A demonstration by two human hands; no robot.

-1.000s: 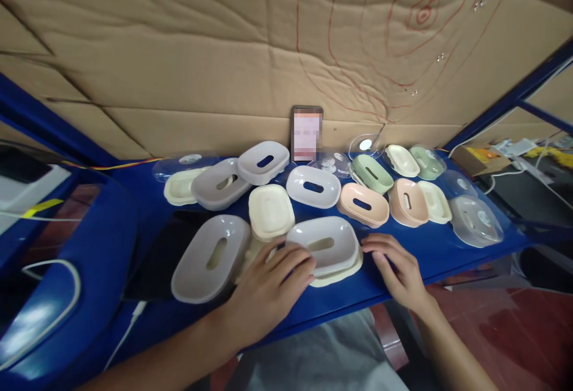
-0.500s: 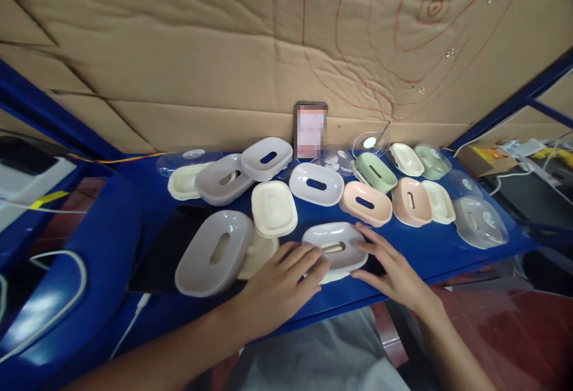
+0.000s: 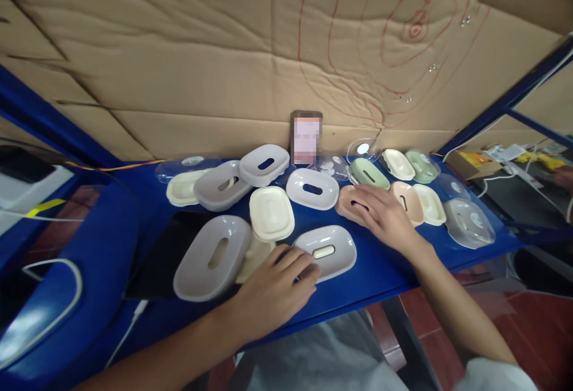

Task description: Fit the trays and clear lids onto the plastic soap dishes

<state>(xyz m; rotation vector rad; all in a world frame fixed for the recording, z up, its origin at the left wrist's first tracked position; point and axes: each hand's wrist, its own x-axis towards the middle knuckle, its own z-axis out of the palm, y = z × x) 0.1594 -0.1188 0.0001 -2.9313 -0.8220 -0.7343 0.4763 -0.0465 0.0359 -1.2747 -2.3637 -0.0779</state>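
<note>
- no readable labels; phone screen is blurred out
- left hand lies flat, fingers loose, on the white soap dish
- right hand covers the pink dish, grip unclear

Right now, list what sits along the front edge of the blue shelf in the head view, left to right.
Big grey lid → left hand → white slotted tray → right hand → clear lid.

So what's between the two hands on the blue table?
In the head view, the white slotted plastic soap tray lies between the left hand and right hand, then bare blue table.
</note>
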